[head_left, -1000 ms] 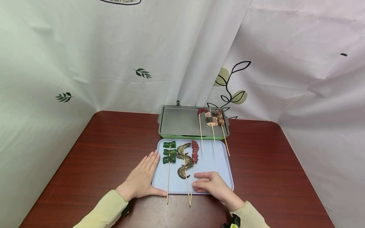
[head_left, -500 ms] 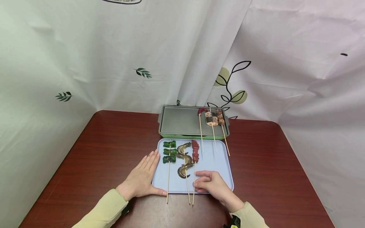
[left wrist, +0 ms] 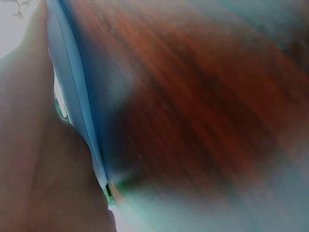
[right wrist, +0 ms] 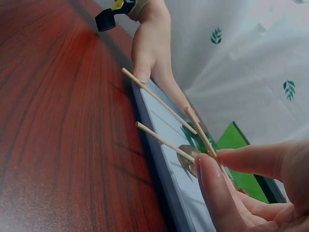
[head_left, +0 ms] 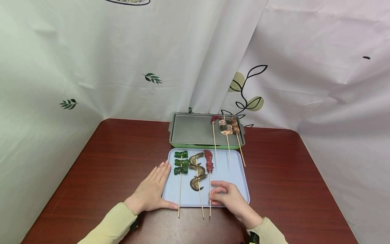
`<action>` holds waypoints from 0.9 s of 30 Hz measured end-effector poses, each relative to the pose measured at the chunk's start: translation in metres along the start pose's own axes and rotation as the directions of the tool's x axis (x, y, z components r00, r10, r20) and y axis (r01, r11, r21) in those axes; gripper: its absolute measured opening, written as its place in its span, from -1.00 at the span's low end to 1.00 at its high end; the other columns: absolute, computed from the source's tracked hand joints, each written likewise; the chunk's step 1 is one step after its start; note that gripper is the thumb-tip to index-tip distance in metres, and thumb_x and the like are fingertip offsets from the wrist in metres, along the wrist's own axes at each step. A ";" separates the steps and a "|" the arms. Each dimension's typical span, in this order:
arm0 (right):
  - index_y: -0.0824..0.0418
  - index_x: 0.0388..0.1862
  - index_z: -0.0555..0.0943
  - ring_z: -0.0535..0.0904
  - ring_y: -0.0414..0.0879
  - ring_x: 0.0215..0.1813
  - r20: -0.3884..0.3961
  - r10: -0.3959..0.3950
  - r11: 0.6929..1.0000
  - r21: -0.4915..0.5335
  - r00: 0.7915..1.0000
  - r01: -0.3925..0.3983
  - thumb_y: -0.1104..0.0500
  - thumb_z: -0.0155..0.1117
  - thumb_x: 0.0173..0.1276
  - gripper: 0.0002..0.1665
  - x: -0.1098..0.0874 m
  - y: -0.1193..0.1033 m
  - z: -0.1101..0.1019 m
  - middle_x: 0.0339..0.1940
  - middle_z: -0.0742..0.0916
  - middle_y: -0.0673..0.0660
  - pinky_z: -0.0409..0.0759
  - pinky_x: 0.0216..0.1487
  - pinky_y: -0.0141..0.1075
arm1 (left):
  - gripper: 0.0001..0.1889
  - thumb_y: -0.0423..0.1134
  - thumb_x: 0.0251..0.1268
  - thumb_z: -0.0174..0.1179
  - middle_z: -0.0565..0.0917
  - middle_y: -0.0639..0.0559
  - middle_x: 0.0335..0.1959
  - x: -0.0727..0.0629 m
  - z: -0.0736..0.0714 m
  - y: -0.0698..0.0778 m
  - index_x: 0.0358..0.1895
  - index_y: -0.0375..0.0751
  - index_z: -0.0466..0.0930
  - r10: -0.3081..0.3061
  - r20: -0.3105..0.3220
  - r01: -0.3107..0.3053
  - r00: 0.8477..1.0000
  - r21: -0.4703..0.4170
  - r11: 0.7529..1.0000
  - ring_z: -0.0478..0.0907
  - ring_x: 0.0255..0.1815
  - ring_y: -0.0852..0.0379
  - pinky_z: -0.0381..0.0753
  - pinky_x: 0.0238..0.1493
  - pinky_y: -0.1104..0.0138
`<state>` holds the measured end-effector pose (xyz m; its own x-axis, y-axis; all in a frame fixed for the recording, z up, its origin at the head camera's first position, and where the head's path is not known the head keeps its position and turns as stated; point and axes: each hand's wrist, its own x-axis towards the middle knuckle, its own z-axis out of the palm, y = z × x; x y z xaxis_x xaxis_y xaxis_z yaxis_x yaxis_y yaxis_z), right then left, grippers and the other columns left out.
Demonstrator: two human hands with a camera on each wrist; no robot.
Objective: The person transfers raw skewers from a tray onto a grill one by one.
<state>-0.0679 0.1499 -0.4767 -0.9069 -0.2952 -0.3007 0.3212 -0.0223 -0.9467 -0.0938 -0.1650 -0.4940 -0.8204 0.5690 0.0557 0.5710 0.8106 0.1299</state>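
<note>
On the light blue tray (head_left: 226, 176) lie a green pepper skewer (head_left: 181, 162), a shrimp skewer (head_left: 197, 171) and a red meat skewer (head_left: 208, 161). My right hand (head_left: 230, 200) pinches the stick of the red meat skewer between thumb and fingers, and the right wrist view shows that stick (right wrist: 200, 133) tilted up from the tray. With straight fingers, my left hand (head_left: 153, 189) rests along the tray's left edge, its thumb at the front corner beside the pepper stick. In the left wrist view the hand (left wrist: 38, 135) lies against the tray's side (left wrist: 77, 72).
Behind the tray stands a grey griddle pan (head_left: 192, 128) with a green base. On its right side lie a dark red curled skewer (head_left: 216, 118), a fish skewer (head_left: 226, 127) and a meatball skewer (head_left: 235, 126), their sticks reaching over the tray. A printed curtain (head_left: 152, 51) closes off the back.
My right hand has moved slightly right with the red meat skewer, whose stick end has swung away from the shrimp stick and now stands nearly straight. My left hand has stayed put.
</note>
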 end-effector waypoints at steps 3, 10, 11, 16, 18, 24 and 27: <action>0.69 0.35 0.31 0.73 -0.07 -0.26 -0.015 0.001 1.000 0.011 1.000 -0.001 0.53 0.26 0.28 -0.33 -0.001 -0.001 0.001 -0.29 0.71 0.15 0.74 -0.15 -0.23 | 0.46 0.76 -0.08 -0.02 0.03 -0.40 0.59 0.000 -0.001 0.001 0.56 -0.54 0.02 -0.007 0.012 0.007 1.000 0.002 1.000 0.02 0.60 -0.24 0.11 0.52 -0.01; 0.65 0.36 0.34 0.72 -0.09 -0.28 -0.046 -0.024 1.000 0.003 0.999 0.024 0.53 0.29 0.28 -0.33 -0.006 -0.005 0.000 -0.26 0.69 0.22 0.74 -0.16 -0.20 | 0.47 0.77 -0.12 -0.01 0.05 -0.40 0.59 -0.001 0.005 -0.001 0.56 -0.53 0.02 -0.001 -0.026 0.000 1.000 -0.012 1.000 0.03 0.59 -0.25 0.09 0.53 -0.01; 0.65 0.36 0.34 0.73 -0.09 -0.28 -0.045 -0.028 1.000 0.002 0.999 0.028 0.52 0.30 0.28 -0.32 -0.007 -0.005 -0.001 -0.26 0.69 0.21 0.75 -0.16 -0.19 | 0.47 0.78 -0.12 -0.02 0.05 -0.39 0.59 -0.001 0.008 -0.002 0.56 -0.52 0.02 0.003 -0.041 -0.003 0.999 -0.010 1.000 0.03 0.59 -0.25 0.07 0.53 0.01; 0.62 0.37 0.35 0.73 -0.07 -0.28 -0.040 -0.038 0.999 0.004 0.998 0.038 0.52 0.31 0.26 -0.30 -0.011 -0.005 -0.002 -0.24 0.68 0.22 0.75 -0.16 -0.15 | 0.47 0.78 -0.11 -0.01 0.05 -0.39 0.59 -0.002 0.014 -0.005 0.57 -0.51 -0.01 0.018 -0.086 -0.020 0.996 -0.020 1.000 0.02 0.59 -0.25 0.00 0.55 0.05; 0.62 0.37 0.36 0.74 -0.07 -0.29 -0.038 -0.041 0.999 -0.001 0.998 0.041 0.52 0.32 0.24 -0.30 -0.012 -0.006 -0.002 -0.23 0.68 0.23 0.75 -0.17 -0.14 | 0.47 0.77 -0.12 0.00 0.05 -0.38 0.59 -0.001 0.014 -0.006 0.57 -0.50 0.00 0.019 -0.088 -0.021 0.996 -0.027 0.999 0.02 0.59 -0.25 0.00 0.55 0.05; 0.60 0.35 0.40 0.74 -0.07 -0.32 -0.029 -0.051 0.999 -0.022 0.998 0.050 0.51 0.37 0.20 -0.29 -0.015 -0.008 0.002 -0.21 0.67 0.29 0.75 -0.19 -0.15 | 0.49 0.80 -0.15 -0.05 0.04 -0.36 0.60 -0.002 0.021 -0.008 0.58 -0.48 -0.01 0.019 -0.103 -0.018 0.994 0.007 1.000 0.00 0.60 -0.21 -0.03 0.56 0.09; 0.60 0.34 0.41 0.74 -0.05 -0.32 -0.015 -0.063 0.997 -0.036 0.998 0.063 0.50 0.37 0.20 -0.29 -0.017 -0.010 0.004 -0.21 0.68 0.29 0.75 -0.21 -0.16 | 0.50 0.81 -0.17 -0.06 0.05 -0.35 0.60 -0.001 0.024 -0.010 0.58 -0.47 0.01 0.022 -0.120 -0.018 0.993 0.030 0.999 0.01 0.60 -0.20 -0.02 0.56 0.10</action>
<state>-0.0551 0.1517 -0.4617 -0.9295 -0.2785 -0.2419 0.2536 -0.0062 -0.9673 -0.0975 -0.1702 -0.5189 -0.8054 0.5658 0.1767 0.5865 0.8039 0.0987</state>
